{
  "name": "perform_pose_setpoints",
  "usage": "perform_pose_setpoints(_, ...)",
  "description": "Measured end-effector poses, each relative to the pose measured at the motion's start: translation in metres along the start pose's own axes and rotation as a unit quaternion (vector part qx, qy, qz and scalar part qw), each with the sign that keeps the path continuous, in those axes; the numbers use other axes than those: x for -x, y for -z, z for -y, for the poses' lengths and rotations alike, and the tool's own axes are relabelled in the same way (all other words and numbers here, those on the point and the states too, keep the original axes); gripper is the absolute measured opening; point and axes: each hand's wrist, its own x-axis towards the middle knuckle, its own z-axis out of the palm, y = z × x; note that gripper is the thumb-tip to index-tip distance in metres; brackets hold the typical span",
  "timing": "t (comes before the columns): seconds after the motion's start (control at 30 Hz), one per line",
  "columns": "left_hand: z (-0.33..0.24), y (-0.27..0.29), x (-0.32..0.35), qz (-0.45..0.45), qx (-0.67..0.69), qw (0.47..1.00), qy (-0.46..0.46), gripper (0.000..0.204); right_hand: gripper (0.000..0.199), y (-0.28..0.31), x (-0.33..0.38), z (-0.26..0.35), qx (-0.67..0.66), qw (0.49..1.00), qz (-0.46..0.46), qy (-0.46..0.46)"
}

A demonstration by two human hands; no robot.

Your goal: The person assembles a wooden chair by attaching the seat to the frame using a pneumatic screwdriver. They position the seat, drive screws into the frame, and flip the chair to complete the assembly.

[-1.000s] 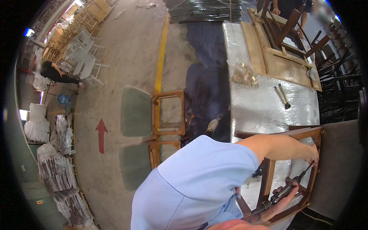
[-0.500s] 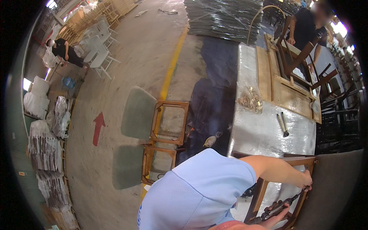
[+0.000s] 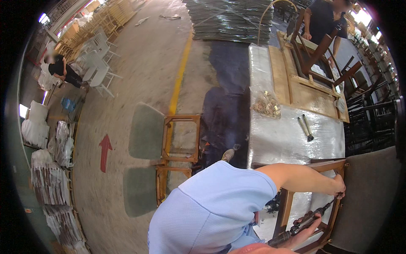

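My left hand [image 3: 338, 187] reaches across to the right side rail of a brown wooden chair frame [image 3: 287, 203], its fingers closed around the tip of a long dark driver tool [image 3: 302, 224]. The right hand [image 3: 306, 228] grips that tool's body lower down, and the tool slants up toward the rail. A grey padded seat [image 3: 372, 194] lies against the frame on the right. The frame rests on a table wrapped in silvery film [image 3: 287, 144]. My light blue sleeve hides the frame's left part.
On the table lie a clear bag of small metal parts [image 3: 266, 103], two small hand tools [image 3: 305, 127] and pale wooden frames [image 3: 304, 91]. A person in black [image 3: 325, 19] stands at its far end. Chair frames [image 3: 182, 137] with green seats [image 3: 146, 131] lie on the floor.
The view has swung so more of the floor and table shows. Both hands stay at the frame's right rail with the tool between them.
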Motion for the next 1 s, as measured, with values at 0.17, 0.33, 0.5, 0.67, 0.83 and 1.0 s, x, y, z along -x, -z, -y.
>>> perform_pose_setpoints(0.17,-0.002,-0.011,0.044,-0.016,-0.113,0.993,-0.01,0.014,0.021,0.005,0.012,0.002,-0.033,0.999,-0.029,0.0)
perform_pose_setpoints(0.33,-0.018,-0.009,0.043,-0.04,-0.115,0.992,-0.029,0.009,0.024,0.0,0.013,0.008,-0.05,0.999,-0.019,-0.001)
perform_pose_setpoints(0.5,-0.023,-0.009,0.062,0.067,-0.205,0.976,-0.036,0.009,0.023,0.004,0.014,0.006,-0.045,0.998,-0.028,0.013)
perform_pose_setpoints(0.67,-0.032,-0.002,0.068,0.132,-0.269,0.95,-0.087,0.007,0.023,0.001,0.019,0.008,-0.025,0.999,-0.033,0.005)
perform_pose_setpoints(0.83,-0.034,-0.001,0.073,0.217,-0.317,0.92,-0.082,0.005,0.023,0.006,0.028,0.011,-0.043,0.999,-0.031,0.007)
perform_pose_setpoints(1.0,-0.051,-0.002,0.086,0.244,-0.421,0.873,-0.047,0.03,0.025,0.016,0.033,0.007,-0.015,0.991,-0.113,-0.066)
